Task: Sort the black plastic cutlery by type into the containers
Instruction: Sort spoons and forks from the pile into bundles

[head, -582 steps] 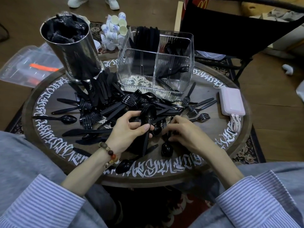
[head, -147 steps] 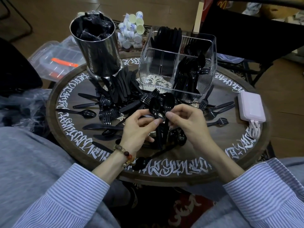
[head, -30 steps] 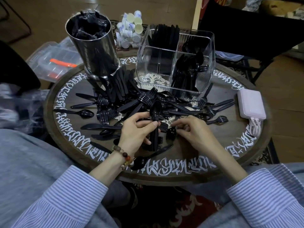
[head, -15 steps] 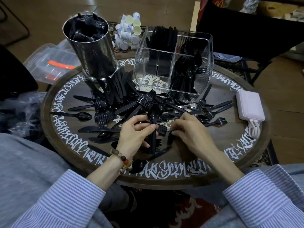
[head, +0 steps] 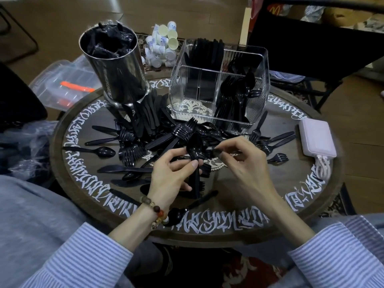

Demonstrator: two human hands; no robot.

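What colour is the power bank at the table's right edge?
Pale pink power bank, with white cables; the head view shows it.

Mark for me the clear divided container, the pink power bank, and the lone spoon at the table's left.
clear divided container (head: 266, 65), head view, right rim.
pink power bank (head: 316, 138), head view, top face.
lone spoon (head: 106, 152), head view, bowl.

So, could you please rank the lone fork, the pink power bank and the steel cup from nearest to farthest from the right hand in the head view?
1. Lone fork, just right of the right hand.
2. Pink power bank, at the table's right edge.
3. Steel cup, far left at the back.
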